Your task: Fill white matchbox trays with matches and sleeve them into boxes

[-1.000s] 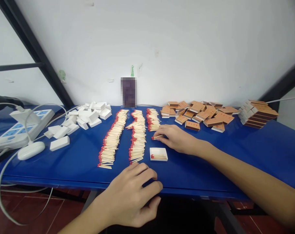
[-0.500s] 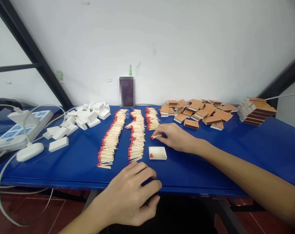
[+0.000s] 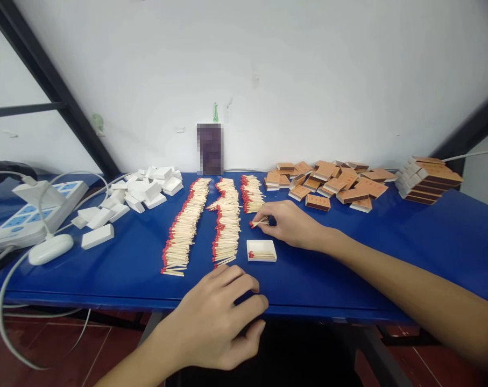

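Note:
My right hand point(image 3: 288, 223) pinches a few red-tipped matches point(image 3: 260, 222) between thumb and fingers, just below the short right-hand row of matches point(image 3: 252, 194). Under it lies a small white matchbox tray point(image 3: 270, 245), its open side up, with several matches along its near side. My left hand point(image 3: 223, 317) rests by the table's front edge, fingers loosely curved and apart, holding nothing. It is nearest to the lower end of the middle row of matches point(image 3: 226, 226). Another long row of matches point(image 3: 183, 231) lies to the left, red heads facing left.
White matchbox trays point(image 3: 147, 191) are heaped at the back left, beside a power strip point(image 3: 37, 215) and a white charger point(image 3: 50, 250) with cables. Orange matchbox sleeves point(image 3: 328, 180) lie piled at the back right. A stack of matchboxes point(image 3: 429, 180) stands farther right on the blue table point(image 3: 389, 258).
The view has shifted very slightly. My right hand still pinches the matches near the same spot, and my left hand has hardly moved.

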The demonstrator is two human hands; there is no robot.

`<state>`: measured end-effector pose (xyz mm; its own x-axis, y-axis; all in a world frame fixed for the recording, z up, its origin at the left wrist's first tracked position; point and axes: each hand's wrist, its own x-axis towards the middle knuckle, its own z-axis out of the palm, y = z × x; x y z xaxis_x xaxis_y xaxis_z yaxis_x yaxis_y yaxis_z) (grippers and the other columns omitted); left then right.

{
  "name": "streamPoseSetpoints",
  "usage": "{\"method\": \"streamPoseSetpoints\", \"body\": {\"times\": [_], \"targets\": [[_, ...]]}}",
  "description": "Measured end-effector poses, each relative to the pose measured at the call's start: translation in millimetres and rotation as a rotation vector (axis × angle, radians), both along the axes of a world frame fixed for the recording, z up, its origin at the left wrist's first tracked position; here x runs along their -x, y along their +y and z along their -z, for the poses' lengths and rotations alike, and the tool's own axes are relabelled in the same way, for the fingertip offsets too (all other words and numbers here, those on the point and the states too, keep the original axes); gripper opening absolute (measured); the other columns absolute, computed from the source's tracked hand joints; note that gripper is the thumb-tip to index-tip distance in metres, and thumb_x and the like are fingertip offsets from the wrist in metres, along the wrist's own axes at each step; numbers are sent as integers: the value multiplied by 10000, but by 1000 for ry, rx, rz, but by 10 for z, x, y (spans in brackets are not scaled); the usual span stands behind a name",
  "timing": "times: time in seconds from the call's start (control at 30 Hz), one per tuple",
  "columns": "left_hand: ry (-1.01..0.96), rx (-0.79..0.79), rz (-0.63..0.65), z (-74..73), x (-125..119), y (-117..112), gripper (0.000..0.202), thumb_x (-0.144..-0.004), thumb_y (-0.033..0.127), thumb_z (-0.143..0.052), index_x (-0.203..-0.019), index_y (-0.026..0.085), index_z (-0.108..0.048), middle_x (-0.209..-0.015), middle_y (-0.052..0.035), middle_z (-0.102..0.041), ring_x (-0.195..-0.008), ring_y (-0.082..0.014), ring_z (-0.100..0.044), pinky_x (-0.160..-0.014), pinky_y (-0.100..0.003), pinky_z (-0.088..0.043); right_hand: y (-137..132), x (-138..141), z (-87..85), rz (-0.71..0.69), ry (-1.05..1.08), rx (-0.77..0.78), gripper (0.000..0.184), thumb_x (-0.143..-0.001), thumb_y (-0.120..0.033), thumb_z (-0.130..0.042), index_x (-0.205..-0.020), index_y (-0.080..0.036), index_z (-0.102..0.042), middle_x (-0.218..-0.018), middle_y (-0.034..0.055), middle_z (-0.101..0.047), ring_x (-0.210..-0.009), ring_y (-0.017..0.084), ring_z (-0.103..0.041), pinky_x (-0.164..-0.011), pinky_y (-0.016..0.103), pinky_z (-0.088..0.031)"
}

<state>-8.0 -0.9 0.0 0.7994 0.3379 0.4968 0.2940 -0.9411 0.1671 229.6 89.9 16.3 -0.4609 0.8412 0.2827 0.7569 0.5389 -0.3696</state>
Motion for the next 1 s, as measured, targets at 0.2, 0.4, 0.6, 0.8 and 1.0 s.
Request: {"method": "streamPoseSetpoints", "body": {"times": [0.2, 0.4, 0.6, 0.8, 1.0], "targets": [[5, 1, -5, 7, -2, 6, 143, -846, 173, -574, -971, 162, -643, -932, -69, -636, -822, -200, -571, -756, -357, -525, -7, -3, -31, 9, 108, 52, 161, -811, -110, -616, -837, -188, -754, -829, 21, -772, -718, 155, -675, -649, 251, -466], [4, 3, -2, 14, -1, 6, 147, -840, 177, -577, -969, 158, -644, -936, -72, -637, -829, -209, -567, -759, -372, -523, -48, -13, -129, 0, 233, 95, 125, -824, -219, -630, -799, -180, -746, -774, 22, -758, -675, 148, -640, -633, 263, -473], [7, 10, 4, 2, 1, -4, 138, -849, 181, -569, -955, 154, -651, -928, -73, -643, -815, -210, -558, -740, -369, -521, -222, 28, -269, -131, 251, 208, 110, -827, -234, -653, -842, -191, -753, -792, 11, -758, -698, 148, -655, -639, 262, -491], [6, 5, 2, 3, -9, 2, 141, -854, 181, -570, -960, 150, -658, -926, -71, -642, -809, -207, -555, -741, -367, -519, -345, 49, -311, -217, 25, 163, 107, -824, -164, -652, -835, -213, -746, -795, -8, -757, -683, 139, -654, -634, 257, -456], [7, 8, 0, 8, -12, 6, 134, -851, 183, -565, -947, 157, -655, -917, -67, -636, -805, -199, -546, -745, -353, -509, -360, 73, -288, -180, -31, 144, 110, -840, -173, -651, -849, -218, -751, -821, -9, -763, -689, 139, -669, -658, 253, -457]]}}
